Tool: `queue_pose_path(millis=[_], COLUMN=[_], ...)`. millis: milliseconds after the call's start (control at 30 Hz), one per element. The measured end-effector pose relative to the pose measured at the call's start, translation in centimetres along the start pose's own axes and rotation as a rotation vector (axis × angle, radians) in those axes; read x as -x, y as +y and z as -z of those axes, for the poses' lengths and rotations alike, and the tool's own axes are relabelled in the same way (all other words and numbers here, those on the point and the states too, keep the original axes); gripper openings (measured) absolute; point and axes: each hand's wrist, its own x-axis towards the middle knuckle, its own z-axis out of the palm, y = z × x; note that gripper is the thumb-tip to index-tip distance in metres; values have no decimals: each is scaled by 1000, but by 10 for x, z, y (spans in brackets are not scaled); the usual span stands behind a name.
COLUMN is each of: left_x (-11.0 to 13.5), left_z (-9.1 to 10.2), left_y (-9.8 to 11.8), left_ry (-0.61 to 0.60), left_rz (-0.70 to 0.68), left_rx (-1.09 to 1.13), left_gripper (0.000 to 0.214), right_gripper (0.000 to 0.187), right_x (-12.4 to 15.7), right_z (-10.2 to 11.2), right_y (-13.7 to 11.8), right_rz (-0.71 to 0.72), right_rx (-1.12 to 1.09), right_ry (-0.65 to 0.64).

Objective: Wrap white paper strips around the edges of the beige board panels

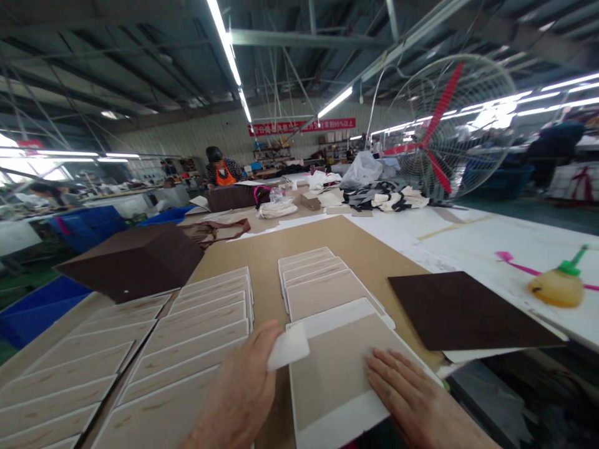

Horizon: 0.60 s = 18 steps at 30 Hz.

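Observation:
My left hand point(243, 393) pinches a small white scraper card point(289, 347) and holds it at the left edge of a board panel with a white border point(334, 374) lying at the table's near edge. My right hand point(412, 399) rests flat, fingers spread, on the right side of that same panel. Behind it lies a short stack of similar panels point(311, 274). To the left, rows of overlapping panels point(187, 337) cover the brown table sheet point(327, 234).
A dark brown sheet point(463, 308) lies to the right, and a glue bottle with a green cap point(559, 284) beyond it. A dark brown box point(135, 262) stands at left, with blue bins point(32, 312) beside the table. A big red-bladed fan point(444, 125) and a person in orange point(222, 171) are farther back.

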Motion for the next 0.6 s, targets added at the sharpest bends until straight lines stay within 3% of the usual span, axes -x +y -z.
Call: queue_pose_path(millis=[167,300,400,467,600], left_x=[1,4,3,1,-3], left_z=[22,25,24,23,19], left_y=[-4,-9,-6,0,17], left_ry=[154,170,79,-26,-247], left_rz=[-32,-36,-3,9,62], left_rx=[64,65,51,7,-137], left_gripper=[46,50,49,47,43], right_gripper=[53,55,62,66,48], right_x=[-9,-7,10,30,85], right_z=[27,59,75,77,60], right_y=[13,46,85,112,151], right_rz=[-116,-342,-472,-483,-410], right_rx=[1,81,320,404,327], right_ry=[188,308,336,314,93])
